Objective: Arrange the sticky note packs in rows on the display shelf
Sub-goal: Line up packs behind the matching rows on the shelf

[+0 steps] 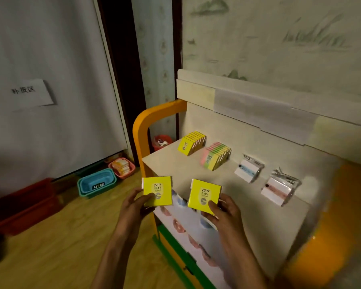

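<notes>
The lower front of the display shelf (217,184) is partly hidden behind both forearms, and the printed pink and blue shapes there are blurred, so what they show cannot be made out. The shelf's right side blurs into an orange smear at the frame edge. Small print on the yellow packs is unreadable apart from "2207".

The left hand (133,207) is raised in front of the shelf's orange rounded frame (140,126), thumb across the lower face of a square yellow sticky note pack (157,190), fingers behind it, holding it upright and facing the camera. The right hand (223,211) grips a second yellow pack (203,196) the same way, tilted slightly, over the front edge of the pale shelf board. The two packs are apart, neither touching the board.

Further back on the board, a row of yellow packs (192,141) stands on edge, leaning, close against each other. Beside it is a similar row of pink, green and yellow packs (216,155). To the right lie two clear-wrapped bundles, one with a blue stripe (248,170) and one with a pink stripe (279,189), possibly note strips in crinkled plastic.

On the wooden floor to the left sit a blue plastic basket (96,183) and a pink basket (122,167) holding small orange-and-white packets.
</notes>
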### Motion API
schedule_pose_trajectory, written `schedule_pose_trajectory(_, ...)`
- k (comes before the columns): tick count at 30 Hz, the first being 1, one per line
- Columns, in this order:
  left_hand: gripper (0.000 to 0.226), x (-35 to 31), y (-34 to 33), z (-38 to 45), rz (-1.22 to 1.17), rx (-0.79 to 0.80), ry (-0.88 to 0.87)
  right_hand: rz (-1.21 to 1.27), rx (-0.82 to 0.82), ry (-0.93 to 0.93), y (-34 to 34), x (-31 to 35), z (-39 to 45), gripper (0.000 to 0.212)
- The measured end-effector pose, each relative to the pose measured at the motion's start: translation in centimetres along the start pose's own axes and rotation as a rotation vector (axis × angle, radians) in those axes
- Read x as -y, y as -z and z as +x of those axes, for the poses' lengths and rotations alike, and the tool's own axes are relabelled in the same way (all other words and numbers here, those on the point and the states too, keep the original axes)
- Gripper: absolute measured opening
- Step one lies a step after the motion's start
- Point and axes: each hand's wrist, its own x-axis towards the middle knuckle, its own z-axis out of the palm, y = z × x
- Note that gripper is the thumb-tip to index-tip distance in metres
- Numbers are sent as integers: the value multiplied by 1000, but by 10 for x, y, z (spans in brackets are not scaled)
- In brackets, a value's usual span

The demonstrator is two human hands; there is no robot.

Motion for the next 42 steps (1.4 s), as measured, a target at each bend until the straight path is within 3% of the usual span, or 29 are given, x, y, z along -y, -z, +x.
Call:
schedule_pose_trajectory(11,27,-25,5,184,50,48,36,76,-109,-28,-76,0,153,23)
schedule_pose_trajectory(17,23,-16,-3,248,204,130,12,111,-217,-53,-83,-9,187,13)
schedule_pose_trajectory(27,21,11,-51,380,420,352,84,32,-382,-60,-95,-13,215,26)
schedule_pose_trajectory(37,23,31,-71,449,645,511,-99,100,-588,-23,-131,-15,247,32)
schedule_pose_trajectory(42,25,39,-76,457,683,488,-223,-119,-651,-44,-140,-20,255,26)
